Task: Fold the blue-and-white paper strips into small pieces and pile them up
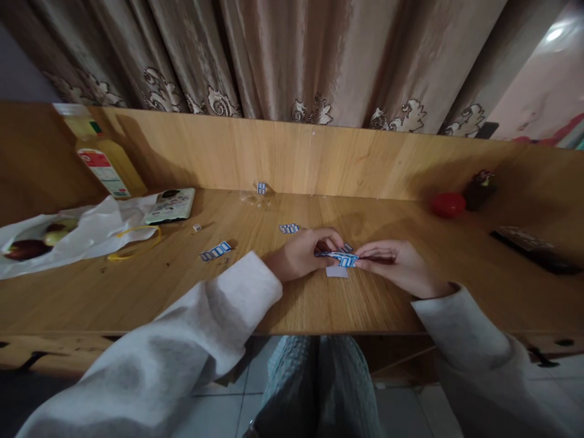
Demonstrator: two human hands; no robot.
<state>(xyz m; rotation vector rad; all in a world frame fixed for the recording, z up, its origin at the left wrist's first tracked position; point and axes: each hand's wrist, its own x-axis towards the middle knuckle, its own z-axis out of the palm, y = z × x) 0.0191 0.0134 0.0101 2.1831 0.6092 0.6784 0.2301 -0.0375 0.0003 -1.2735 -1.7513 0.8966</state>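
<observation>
Between my two hands, just above the wooden desk, is a small stack of blue-and-white cards (347, 261). My left hand (308, 250) is closed around the left end of the stack, thumb and fingers curled on it. The fingertips of my right hand (395, 263) pinch its right edge. A plain pale card (336, 272) lies on the desk beneath the stack. Behind my left hand lie several blue-patterned cards (289, 229). More such cards (216, 250) rest by my left sleeve, and a small die (197, 227) sits farther left.
At left stand a bottle of yellow liquid (107, 155), a pale box (171, 205) and a white plastic bag (109, 213) under fruit. A blue-patterned piece (261, 188) stands near the back panel (319, 158). On the right are a red round object (448, 205) and a dark flat object (533, 249).
</observation>
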